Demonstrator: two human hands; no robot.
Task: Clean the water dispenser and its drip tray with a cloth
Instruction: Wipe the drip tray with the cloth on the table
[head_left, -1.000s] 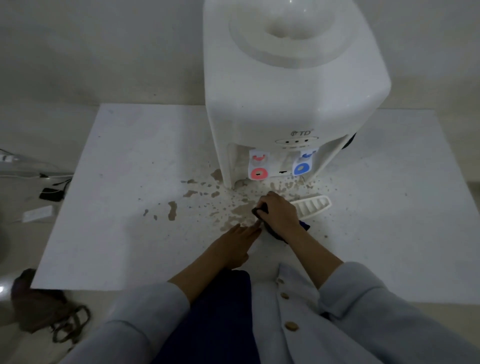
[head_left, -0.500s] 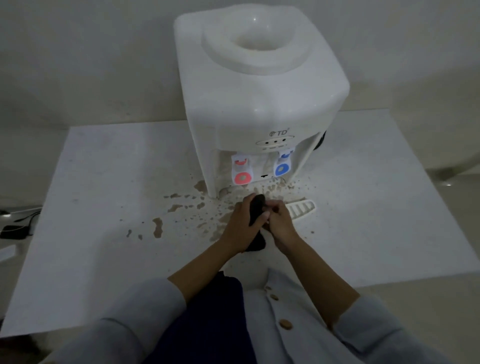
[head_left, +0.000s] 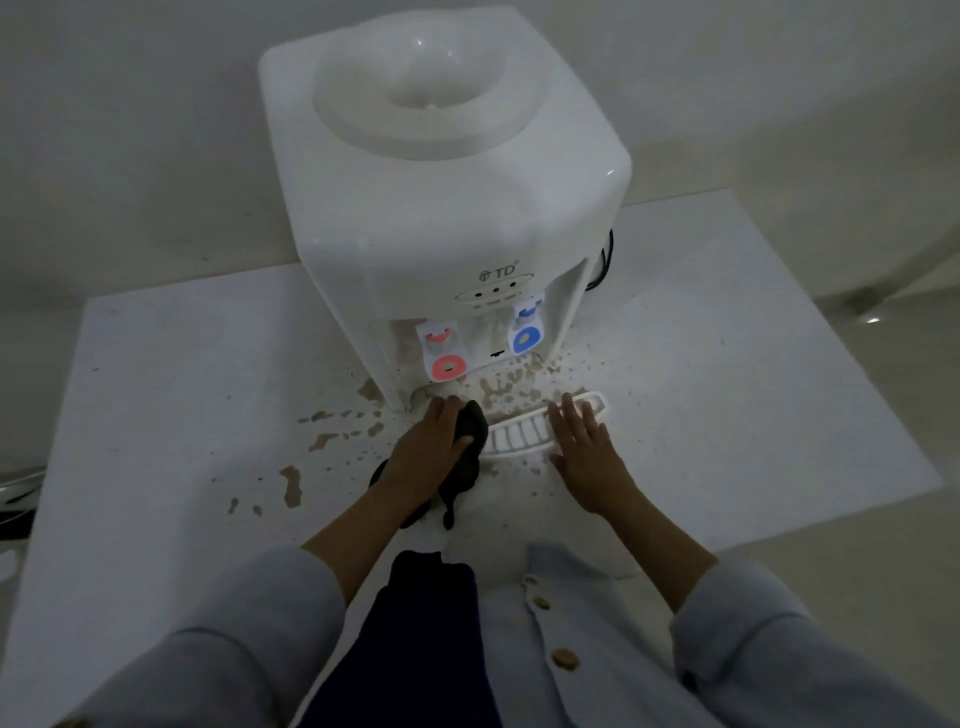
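Head view: you look down on both hands, low in front of the water dispenser (head_left: 441, 208).
Left fingers (head_left: 451, 410): curled round a dark cloth (head_left: 470, 447), bunched under your palm, its tail trailing back toward you on the white mat (head_left: 156, 415).
Left hand (head_left: 426, 457): sits at the foot of the dispenser, below the red tap (head_left: 447, 366).
Right fingers (head_left: 574, 421): straight and spread, holding nothing, their tips lying over the near end of the drip tray (head_left: 519, 434).
Right hand (head_left: 587, 460): flat, palm down on the mat.
Drip tray: out of its recess, lying slatted on the mat just right of the cloth.
Spill (head_left: 322, 441): brown splashes spread left of the cloth and under the blue tap (head_left: 525, 338).
Risk, smearing: a bunched, soaked cloth probably drags the brown liquid wider instead of lifting it.
Risk, tray: light plastic under flat fingers likely skates on the wet mat if you push.
Risk, taps: reaching up into the recess, your knuckles may press a lever.
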